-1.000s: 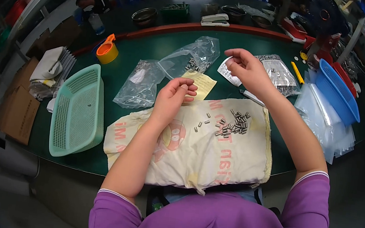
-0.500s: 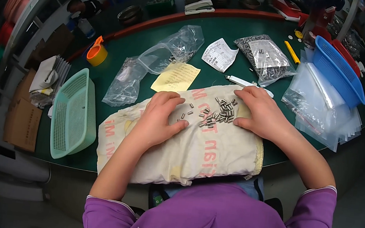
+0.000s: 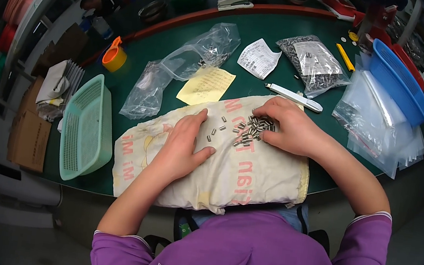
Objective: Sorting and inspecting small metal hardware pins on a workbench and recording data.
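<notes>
A pile of small silvery metal cylinders [image 3: 250, 131] lies on a cream cloth sack [image 3: 222, 179] with red printing, at the table's near edge. My right hand [image 3: 289, 125] cups the right side of the pile, thumb and fingers apart on either side of it; some cylinders by the palm are partly hidden. Flat on the sack, to the left, rests my left hand [image 3: 184, 145], fingers stretched out and nothing in it. A few loose cylinders [image 3: 214, 131] lie scattered just right of its fingers.
Beyond the sack are a white-handled cutter [image 3: 294, 97], yellow note [image 3: 206, 85], white slip [image 3: 259, 58], clear bag [image 3: 201, 50] and filled bag [image 3: 314, 65]. A green basket [image 3: 86, 129] stands left; a blue basket [image 3: 398, 82] and plastic bags [image 3: 369, 121] lie right.
My right hand has moved slightly left, its fingers curling in and gathering the cylinders closer together. My left hand has opened flatter and stays in about the same place.
</notes>
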Demonstrator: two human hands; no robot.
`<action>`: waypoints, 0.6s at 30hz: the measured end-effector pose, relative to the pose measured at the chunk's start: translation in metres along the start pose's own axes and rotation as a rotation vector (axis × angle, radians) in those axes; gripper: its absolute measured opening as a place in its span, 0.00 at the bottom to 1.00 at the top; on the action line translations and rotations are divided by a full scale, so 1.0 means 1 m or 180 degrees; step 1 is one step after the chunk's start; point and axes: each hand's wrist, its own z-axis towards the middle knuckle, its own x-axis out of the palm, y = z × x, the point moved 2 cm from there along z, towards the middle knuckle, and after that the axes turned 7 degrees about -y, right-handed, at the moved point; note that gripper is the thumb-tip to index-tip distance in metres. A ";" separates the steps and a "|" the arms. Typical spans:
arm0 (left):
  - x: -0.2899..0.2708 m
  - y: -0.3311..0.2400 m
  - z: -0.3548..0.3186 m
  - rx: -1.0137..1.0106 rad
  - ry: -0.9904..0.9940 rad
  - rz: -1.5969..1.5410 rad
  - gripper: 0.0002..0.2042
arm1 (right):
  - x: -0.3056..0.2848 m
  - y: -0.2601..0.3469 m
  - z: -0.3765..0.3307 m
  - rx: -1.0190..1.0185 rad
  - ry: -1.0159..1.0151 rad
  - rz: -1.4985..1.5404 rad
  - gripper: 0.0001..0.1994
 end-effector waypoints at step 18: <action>-0.007 0.051 0.020 0.0255 0.0512 -0.0299 0.52 | 0.030 0.009 0.039 -0.1278 0.0361 -0.0056 0.05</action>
